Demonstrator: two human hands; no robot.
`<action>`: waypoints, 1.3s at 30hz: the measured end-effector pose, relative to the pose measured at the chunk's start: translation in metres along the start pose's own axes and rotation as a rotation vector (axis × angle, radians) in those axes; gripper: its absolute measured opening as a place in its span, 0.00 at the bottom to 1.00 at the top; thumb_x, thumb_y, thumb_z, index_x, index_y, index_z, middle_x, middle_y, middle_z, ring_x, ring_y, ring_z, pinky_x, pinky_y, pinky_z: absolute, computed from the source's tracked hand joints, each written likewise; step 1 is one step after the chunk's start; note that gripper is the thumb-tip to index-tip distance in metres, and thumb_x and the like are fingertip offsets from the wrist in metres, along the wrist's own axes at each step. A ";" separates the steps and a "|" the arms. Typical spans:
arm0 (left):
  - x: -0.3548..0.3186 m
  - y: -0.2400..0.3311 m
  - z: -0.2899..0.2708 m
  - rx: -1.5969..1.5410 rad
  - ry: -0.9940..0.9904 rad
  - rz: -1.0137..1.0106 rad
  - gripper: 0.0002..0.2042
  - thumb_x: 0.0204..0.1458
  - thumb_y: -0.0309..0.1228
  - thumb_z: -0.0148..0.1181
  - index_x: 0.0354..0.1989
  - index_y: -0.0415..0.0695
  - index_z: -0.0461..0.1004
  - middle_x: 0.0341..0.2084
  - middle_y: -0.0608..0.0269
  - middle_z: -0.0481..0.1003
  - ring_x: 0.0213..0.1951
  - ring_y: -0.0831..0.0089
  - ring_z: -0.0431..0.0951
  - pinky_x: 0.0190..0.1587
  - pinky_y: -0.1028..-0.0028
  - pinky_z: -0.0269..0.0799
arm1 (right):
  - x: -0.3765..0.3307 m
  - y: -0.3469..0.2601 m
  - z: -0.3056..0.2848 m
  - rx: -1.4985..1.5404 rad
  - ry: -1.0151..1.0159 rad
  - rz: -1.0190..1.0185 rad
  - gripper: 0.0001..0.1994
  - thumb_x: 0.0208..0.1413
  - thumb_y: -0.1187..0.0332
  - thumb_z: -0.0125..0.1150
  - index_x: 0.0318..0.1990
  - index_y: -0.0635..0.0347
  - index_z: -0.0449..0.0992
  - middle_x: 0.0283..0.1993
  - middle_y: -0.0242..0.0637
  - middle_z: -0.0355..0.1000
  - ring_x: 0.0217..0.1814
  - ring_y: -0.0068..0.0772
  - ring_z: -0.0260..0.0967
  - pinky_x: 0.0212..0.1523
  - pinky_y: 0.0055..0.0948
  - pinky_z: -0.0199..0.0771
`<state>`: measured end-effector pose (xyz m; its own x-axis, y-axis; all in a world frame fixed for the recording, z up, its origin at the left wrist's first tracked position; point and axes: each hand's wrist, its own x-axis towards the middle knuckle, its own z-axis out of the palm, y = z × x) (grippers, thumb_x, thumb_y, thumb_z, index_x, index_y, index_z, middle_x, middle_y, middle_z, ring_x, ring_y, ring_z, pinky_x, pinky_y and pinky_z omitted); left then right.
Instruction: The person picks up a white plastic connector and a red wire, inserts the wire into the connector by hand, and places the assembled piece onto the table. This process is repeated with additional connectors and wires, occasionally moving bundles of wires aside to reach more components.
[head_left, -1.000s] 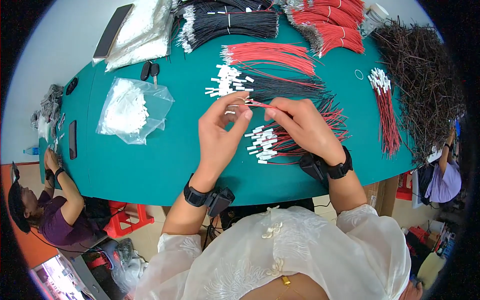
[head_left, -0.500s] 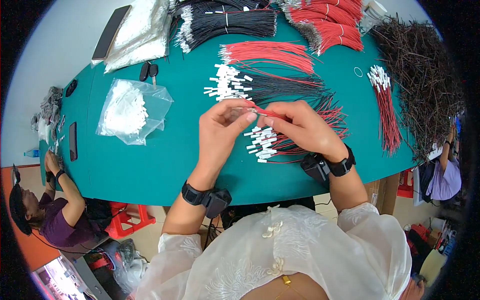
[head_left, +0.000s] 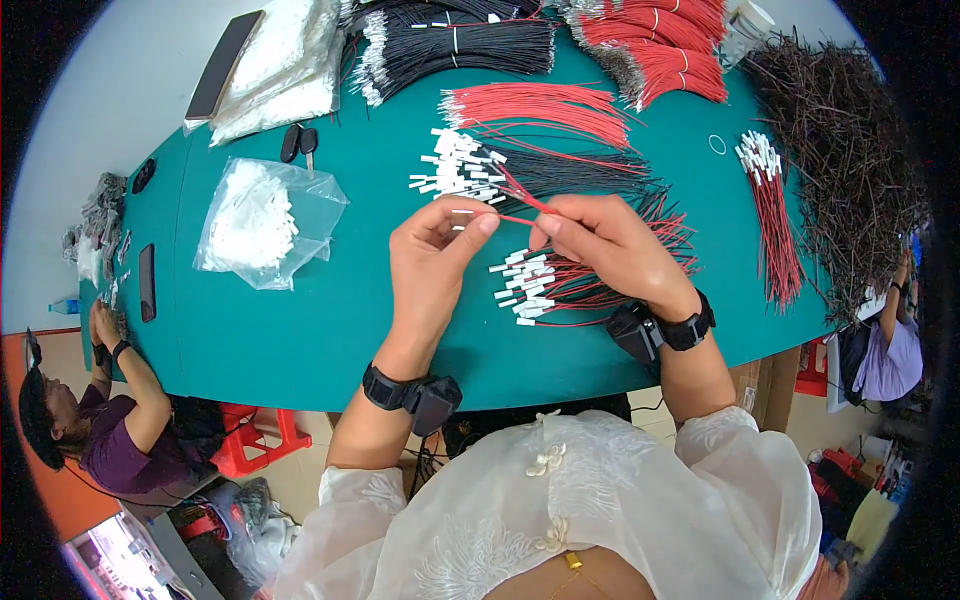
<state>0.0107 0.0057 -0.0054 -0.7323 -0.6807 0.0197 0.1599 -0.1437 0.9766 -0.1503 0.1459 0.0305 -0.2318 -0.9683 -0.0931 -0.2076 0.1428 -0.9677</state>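
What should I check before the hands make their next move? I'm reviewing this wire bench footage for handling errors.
1. Left hand pinches a small white connector: ok.
2. Right hand holds the red wire near its end: ok.
3. Wire end seated in the connector: cannot tell, too small.
4. Pile of wires with white connectors lies on the green table below the hands: ok.
5. Bag of white connectors within the left hand's reach: ok.
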 end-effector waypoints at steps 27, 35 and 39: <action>0.001 0.002 0.004 0.165 -0.274 0.311 0.28 0.66 0.45 0.44 0.67 0.38 0.59 0.65 0.50 0.62 0.66 0.60 0.63 0.64 0.62 0.60 | 0.000 -0.006 0.012 -0.240 0.007 -0.129 0.11 0.63 0.65 0.57 0.35 0.65 0.73 0.21 0.44 0.65 0.19 0.40 0.61 0.22 0.35 0.58; -0.005 -0.003 0.013 0.234 -0.350 0.284 0.19 0.63 0.35 0.51 0.59 0.40 0.68 0.55 0.54 0.71 0.56 0.64 0.72 0.55 0.66 0.69 | 0.000 -0.008 0.018 -0.285 0.025 -0.260 0.09 0.64 0.67 0.55 0.42 0.64 0.75 0.23 0.47 0.67 0.22 0.48 0.66 0.23 0.38 0.60; -0.003 -0.005 0.013 0.148 -0.294 0.302 0.18 0.63 0.35 0.51 0.59 0.41 0.69 0.53 0.54 0.72 0.54 0.65 0.73 0.54 0.67 0.70 | -0.002 -0.007 0.020 -0.319 -0.007 -0.278 0.09 0.64 0.68 0.54 0.45 0.63 0.75 0.24 0.48 0.68 0.23 0.51 0.66 0.24 0.38 0.62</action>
<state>0.0032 0.0179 -0.0070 -0.8278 -0.4402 0.3479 0.3149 0.1489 0.9374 -0.1293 0.1424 0.0322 -0.1190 -0.9801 0.1589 -0.5457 -0.0692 -0.8351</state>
